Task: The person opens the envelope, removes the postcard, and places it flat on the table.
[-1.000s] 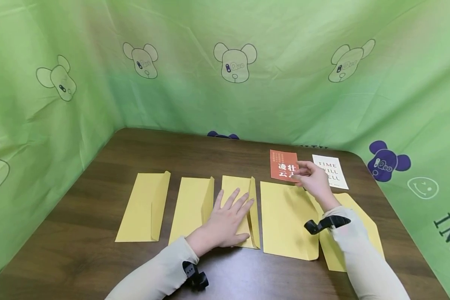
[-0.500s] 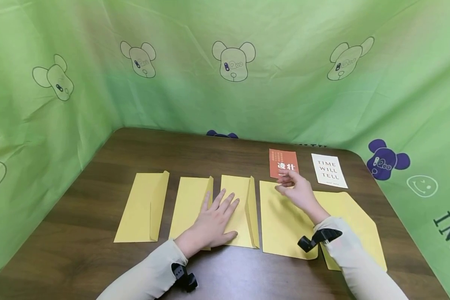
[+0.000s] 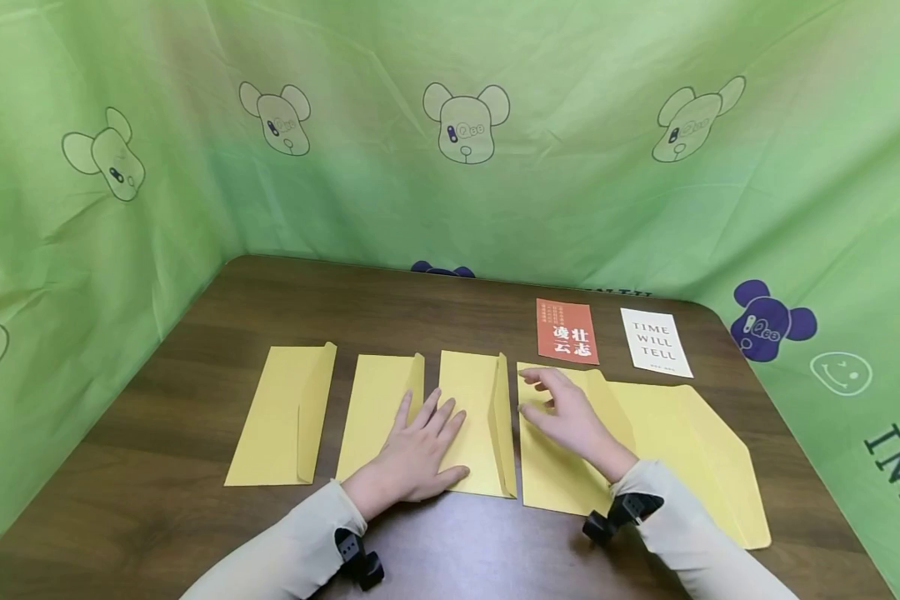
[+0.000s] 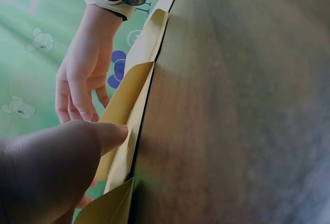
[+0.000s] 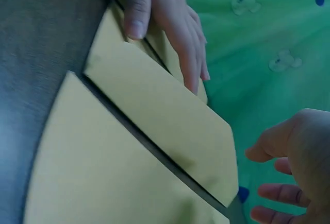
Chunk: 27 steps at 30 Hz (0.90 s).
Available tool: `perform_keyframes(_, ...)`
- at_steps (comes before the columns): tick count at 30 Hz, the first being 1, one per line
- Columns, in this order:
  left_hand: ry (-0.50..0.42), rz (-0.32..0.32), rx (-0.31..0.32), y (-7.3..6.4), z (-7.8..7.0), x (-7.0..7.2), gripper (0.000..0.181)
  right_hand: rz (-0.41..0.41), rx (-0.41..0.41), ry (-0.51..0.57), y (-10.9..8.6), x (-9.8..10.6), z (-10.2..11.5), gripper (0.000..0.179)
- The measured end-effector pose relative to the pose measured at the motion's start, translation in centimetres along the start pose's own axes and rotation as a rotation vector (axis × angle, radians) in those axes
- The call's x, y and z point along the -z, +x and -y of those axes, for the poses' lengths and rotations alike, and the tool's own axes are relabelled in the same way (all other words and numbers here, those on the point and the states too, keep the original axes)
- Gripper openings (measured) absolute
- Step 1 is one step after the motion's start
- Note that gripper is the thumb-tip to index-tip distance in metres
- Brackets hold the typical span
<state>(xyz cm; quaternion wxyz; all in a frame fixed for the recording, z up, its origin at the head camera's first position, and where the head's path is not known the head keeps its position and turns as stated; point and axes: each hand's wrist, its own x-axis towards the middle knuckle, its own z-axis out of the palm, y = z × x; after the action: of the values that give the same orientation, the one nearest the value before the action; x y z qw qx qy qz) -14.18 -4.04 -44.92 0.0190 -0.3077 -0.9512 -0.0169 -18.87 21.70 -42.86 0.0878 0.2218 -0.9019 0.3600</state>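
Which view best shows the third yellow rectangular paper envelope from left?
The head view: it looks down on the envelope, partly covered by the left hand. The left wrist view shows it nearly edge-on, partly behind the thumb; the right wrist view, mostly its flap.

Five envelopes lie in a row on the counter. The left hand spreads across the second and third from left, the right hand over the fourth. A red card and a white card lie behind.

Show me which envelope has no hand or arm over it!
The leftmost envelope: it shows whole; the left hand, right hand and right sleeve partly cover the other four.
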Motion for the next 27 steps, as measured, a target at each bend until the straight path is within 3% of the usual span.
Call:
perform_keyframes(7, -0.002, 0.054, 0.008, 0.0, 0.2, -0.3, 0.071, 0.071, 0.073, -0.046, -0.7, -0.9, 0.8, 0.042)
perform_keyframes(16, -0.002, 0.147, 0.033, 0.2, 0.1, 0.1, 0.072, 0.11, 0.287, -0.145, -1.3, -2.1, 1.7, 0.039)
perform_keyframes(27, -0.012, 0.172, 0.043, 0.4, 0.1, 0.4, 0.073, 0.215, 0.456, -0.291, -1.6, -2.3, 1.7, 0.039)
